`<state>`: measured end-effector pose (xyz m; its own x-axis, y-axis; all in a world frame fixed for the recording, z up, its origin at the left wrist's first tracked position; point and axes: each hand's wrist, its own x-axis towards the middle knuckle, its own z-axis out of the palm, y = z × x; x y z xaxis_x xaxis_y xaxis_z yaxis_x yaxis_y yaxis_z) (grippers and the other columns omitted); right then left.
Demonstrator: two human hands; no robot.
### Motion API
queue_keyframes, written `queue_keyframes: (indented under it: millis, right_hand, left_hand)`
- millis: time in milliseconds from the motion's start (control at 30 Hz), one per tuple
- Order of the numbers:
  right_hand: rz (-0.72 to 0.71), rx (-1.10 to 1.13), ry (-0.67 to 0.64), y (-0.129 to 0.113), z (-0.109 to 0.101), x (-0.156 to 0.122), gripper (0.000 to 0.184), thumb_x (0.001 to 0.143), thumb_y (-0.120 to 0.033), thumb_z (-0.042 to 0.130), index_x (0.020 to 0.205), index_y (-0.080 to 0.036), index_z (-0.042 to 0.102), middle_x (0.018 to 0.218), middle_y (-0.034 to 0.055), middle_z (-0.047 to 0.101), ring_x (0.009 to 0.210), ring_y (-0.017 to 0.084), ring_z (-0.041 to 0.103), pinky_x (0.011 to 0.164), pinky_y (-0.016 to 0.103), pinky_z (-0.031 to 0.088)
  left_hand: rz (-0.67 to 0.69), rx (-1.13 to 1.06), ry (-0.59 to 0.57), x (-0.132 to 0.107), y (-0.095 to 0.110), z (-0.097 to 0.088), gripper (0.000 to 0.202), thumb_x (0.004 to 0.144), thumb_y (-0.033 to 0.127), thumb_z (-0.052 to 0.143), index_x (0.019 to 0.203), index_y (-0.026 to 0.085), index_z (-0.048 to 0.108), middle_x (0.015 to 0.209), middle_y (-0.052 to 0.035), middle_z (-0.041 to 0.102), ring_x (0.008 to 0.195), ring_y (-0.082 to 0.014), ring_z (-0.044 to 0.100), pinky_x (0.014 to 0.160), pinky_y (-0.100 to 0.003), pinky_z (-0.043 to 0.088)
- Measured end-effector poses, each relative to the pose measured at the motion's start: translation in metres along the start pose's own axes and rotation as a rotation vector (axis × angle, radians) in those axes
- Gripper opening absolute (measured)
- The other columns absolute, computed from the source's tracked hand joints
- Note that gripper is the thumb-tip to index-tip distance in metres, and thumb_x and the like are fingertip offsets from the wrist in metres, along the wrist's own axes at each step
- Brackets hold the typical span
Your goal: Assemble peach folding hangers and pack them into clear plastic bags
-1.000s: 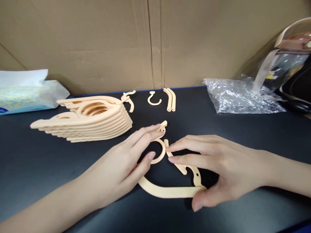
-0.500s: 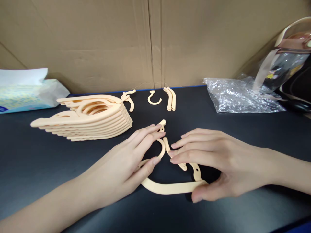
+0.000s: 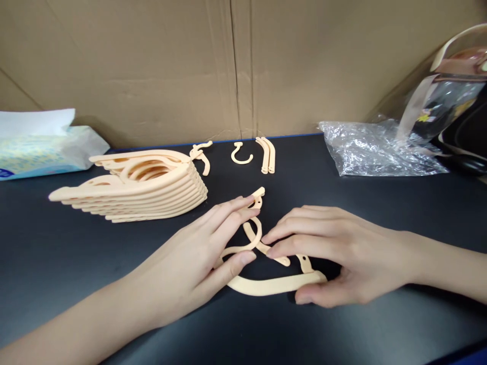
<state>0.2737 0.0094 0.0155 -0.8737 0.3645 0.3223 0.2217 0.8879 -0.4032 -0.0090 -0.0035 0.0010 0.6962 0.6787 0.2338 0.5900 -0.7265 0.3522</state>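
A cream plastic folding hanger (image 3: 266,286) lies on the dark tabletop between my hands. My left hand (image 3: 201,248) rests over its left side, fingers closed down near the upper tip and the thumb at the curved loop. My right hand (image 3: 338,253) spans the right end, its thumb at the near edge of the long bar. The fingertips of that hand touch a narrow curved strip (image 3: 279,259) with small holes, which runs to the loop. My palms hide parts of the hanger.
A stack of matching cream hangers (image 3: 160,203) stands at left, with small loose pieces (image 3: 201,154) behind it. Farther back lie a hook (image 3: 242,161) and two curved strips (image 3: 268,154). A tissue pack (image 3: 45,147), a clear plastic bag (image 3: 373,152) and cardboard (image 3: 152,66) border the table.
The curved strip has shifted left and now reaches the loop. The hanger has turned slightly, its long bar moving a little away from me. Both hands stay nearly in place.
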Motion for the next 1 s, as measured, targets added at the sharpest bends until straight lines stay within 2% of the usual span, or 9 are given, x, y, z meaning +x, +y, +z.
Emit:
queue_keyframes:
  millis: [133,367,567,767,1000]
  right_hand:
    - [0.002,-0.034,0.041,0.0078,0.0014,-0.0009,0.033,0.096,-0.035,0.075,0.117,-0.011,0.068,0.114,0.0104,0.076,0.104,0.022,0.069,0.091,0.036,0.053]
    - [-0.008,-0.045,0.061,0.0073,0.0028,-0.0017,0.025,0.096,-0.026,0.073,0.116,-0.011,0.068,0.112,0.0103,0.077,0.102,0.022,0.068,0.09,0.036,0.054]
    - [-0.009,-0.054,0.06,0.006,0.0018,-0.0004,0.022,0.097,-0.023,0.069,0.115,-0.011,0.069,0.112,0.0111,0.077,0.101,0.022,0.069,0.088,0.036,0.055]
    - [-0.017,-0.05,0.047,0.005,0.0022,-0.0012,0.018,0.099,-0.017,0.065,0.117,-0.013,0.068,0.116,0.0094,0.079,0.104,0.021,0.068,0.089,0.034,0.054]
    - [-0.045,-0.058,0.044,0.004,0.0019,0.0003,0.017,0.099,-0.014,0.062,0.114,-0.011,0.069,0.115,0.0109,0.079,0.101,0.02,0.068,0.087,0.033,0.054]
  left_hand:
    - [0.03,-0.02,-0.005,-0.0011,-0.0039,0.0024,0.059,0.109,0.054,0.049,0.16,0.027,0.036,0.171,-0.0075,0.039,0.154,-0.0269,0.043,0.123,-0.039,0.047]
    - [0.101,-0.002,-0.032,0.0005,-0.0077,0.0001,0.081,0.099,0.066,0.063,0.162,0.023,0.034,0.17,-0.0126,0.04,0.156,-0.0302,0.041,0.125,-0.045,0.043]
    - [0.09,-0.016,0.004,0.0009,-0.0065,0.0036,0.078,0.099,0.064,0.063,0.161,0.025,0.036,0.17,-0.0099,0.042,0.155,-0.0293,0.042,0.125,-0.044,0.043]
    - [0.097,0.027,-0.006,0.0017,-0.0064,0.0037,0.072,0.102,0.062,0.059,0.159,0.023,0.037,0.169,-0.0093,0.043,0.155,-0.0276,0.042,0.125,-0.042,0.043]
    - [0.099,0.059,-0.018,0.0006,-0.0066,0.0024,0.069,0.104,0.064,0.054,0.158,0.023,0.038,0.17,-0.0071,0.041,0.157,-0.024,0.039,0.126,-0.037,0.04]
